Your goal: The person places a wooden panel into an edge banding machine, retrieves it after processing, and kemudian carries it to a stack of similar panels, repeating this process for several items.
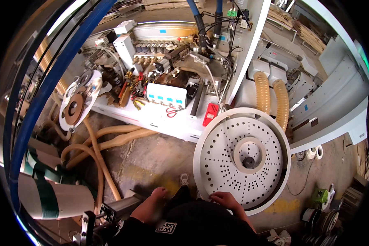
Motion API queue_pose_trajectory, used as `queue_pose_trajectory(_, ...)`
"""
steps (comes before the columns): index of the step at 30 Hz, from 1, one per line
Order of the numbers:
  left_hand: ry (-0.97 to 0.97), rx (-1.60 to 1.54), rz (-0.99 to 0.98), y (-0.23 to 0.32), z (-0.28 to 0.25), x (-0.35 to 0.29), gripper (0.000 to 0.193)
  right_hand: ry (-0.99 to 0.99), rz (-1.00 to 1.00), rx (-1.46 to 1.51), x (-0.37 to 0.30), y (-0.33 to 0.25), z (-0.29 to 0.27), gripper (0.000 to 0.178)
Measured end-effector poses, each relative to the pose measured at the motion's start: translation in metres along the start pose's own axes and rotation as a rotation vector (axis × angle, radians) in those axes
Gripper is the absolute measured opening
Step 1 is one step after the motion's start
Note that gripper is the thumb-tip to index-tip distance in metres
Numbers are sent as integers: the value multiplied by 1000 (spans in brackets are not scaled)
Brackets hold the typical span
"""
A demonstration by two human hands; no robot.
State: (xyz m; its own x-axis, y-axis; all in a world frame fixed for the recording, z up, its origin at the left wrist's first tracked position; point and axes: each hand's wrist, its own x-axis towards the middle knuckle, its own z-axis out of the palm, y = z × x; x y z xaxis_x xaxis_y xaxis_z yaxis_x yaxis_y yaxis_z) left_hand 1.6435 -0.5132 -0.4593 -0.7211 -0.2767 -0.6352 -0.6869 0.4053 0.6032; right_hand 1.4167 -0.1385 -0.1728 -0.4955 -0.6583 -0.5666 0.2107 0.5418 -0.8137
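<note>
My left hand [159, 194] hangs in front of my body, left of my shoe [184, 179]. Its fingers are curled together, and I see nothing in them. A grey metal bar [127, 203] runs beside that forearm. On the right, my right hand [224, 199] lies over the near left rim of a big round white drum [197, 164], fingers loosely bent and apart. Many holes dot the drum's plate [223, 151]. At its middle sits a raised ring [238, 156] around a dark hub [249, 162].
A white machine bench [151, 117] beyond carries red-handled scissors [172, 111], a red case [210, 114], a white block [167, 95] and several hand tools. Tan hoses [106, 176] cross the floor at left. A blue hose [49, 90] passes close by. A green tool [320, 196] lies at right.
</note>
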Motion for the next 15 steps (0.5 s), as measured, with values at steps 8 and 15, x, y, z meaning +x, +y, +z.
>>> queue_pose_trajectory(8, -244, -63, 11, 118, -72, 123, 33, 202, 114, 220, 5, -30, 19, 28)
queue_pose_trajectory(15, -261, -113, 85, 118, -81, 176, 28, 196, 289, 371, -10, -64, 26, 42)
